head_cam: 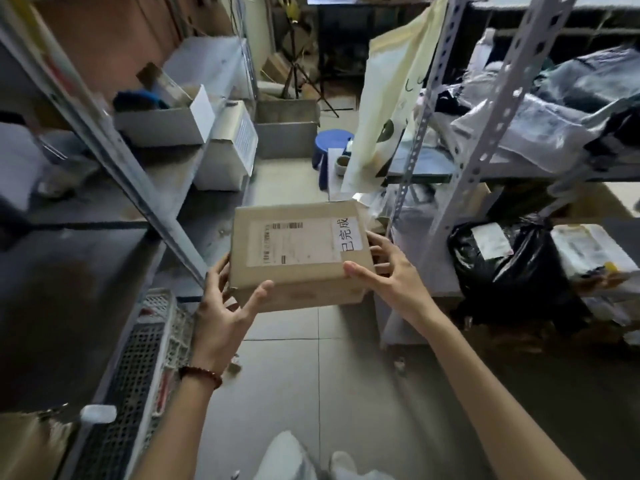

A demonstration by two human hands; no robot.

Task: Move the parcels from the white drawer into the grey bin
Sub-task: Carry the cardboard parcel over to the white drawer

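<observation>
A brown cardboard parcel (298,251) with a white shipping label and a white sticker with black characters is held in mid-air over the tiled aisle floor. My left hand (225,306) grips its near left corner, thumb on the front edge. My right hand (388,268) holds its right side, thumb on top near the sticker. A grey open bin (287,133) stands on the floor farther down the aisle. I cannot tell which thing here is the white drawer.
Metal shelving runs along the left with white boxes (162,126) on it and a perforated white basket (152,341) low down. The right rack (485,133) holds plastic-bagged parcels and a black bag (505,258). A blue stool (332,140) and a hanging cream bag (398,91) stand ahead.
</observation>
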